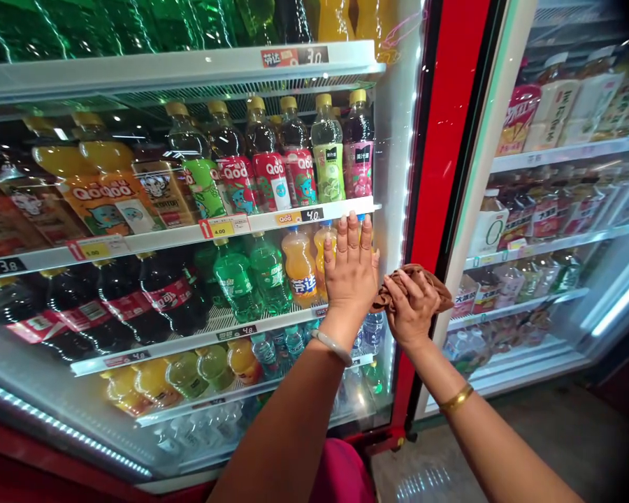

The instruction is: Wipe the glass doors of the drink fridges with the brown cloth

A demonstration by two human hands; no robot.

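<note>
My left hand lies flat against the glass door of a drinks fridge, its fingers stretched out and nothing in it. A pale bangle is on that wrist. Just to its right, my right hand grips a crumpled brown cloth and presses it near the red door frame. The cloth bulges out around the fingers on both sides. Behind the glass, orange soda bottles and green soda bottles stand close to my left hand, partly hidden by it.
Shelves with several rows of bottles fill the fridge, with price tags along a white shelf edge. A second lit fridge holding cartons and bottles stands on the right. Grey floor shows below it.
</note>
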